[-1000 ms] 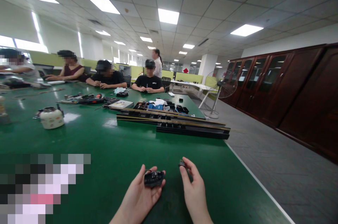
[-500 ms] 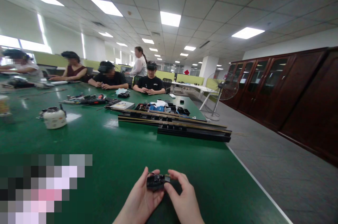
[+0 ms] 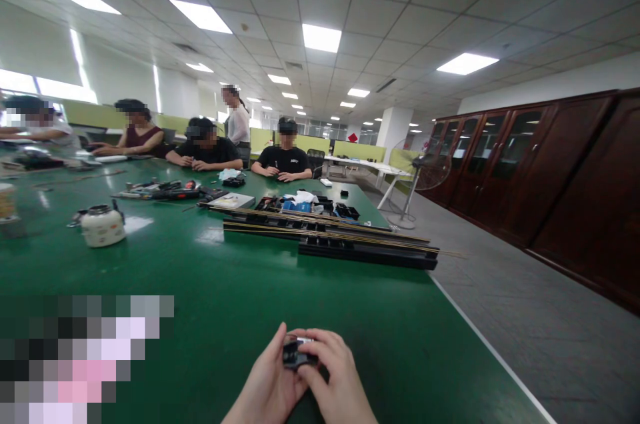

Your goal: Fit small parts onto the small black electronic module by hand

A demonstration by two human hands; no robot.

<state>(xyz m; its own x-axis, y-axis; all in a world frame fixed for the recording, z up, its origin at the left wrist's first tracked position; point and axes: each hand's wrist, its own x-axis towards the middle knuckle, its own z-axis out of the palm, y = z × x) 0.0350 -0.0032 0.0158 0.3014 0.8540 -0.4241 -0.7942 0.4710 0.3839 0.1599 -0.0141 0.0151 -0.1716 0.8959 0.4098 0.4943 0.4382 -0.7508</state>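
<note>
A small black device with an opened casing [image 3: 294, 355] rests in my left hand [image 3: 273, 371], whose thumb and fingers curl round it. A light-coloured part shows at its top edge, but I cannot make out its kind. My right hand [image 3: 337, 367] closes over the device's right side, with the thumb below and the fingers across the top. Those fingers hide much of the device. Both hands are just above the near part of the green table [image 3: 200, 304].
Black trays with long thin brass-coloured rods [image 3: 370, 251] lie ahead. Beyond them are blue and black parts [image 3: 300, 204]. A pale round jar [image 3: 103, 225] stands at left. Several people sit across the table. A floor fan [image 3: 430, 167] stands beyond the right edge.
My right hand has moved left and closed further over the device, covering more of it. In the background the standing person has shifted left.
</note>
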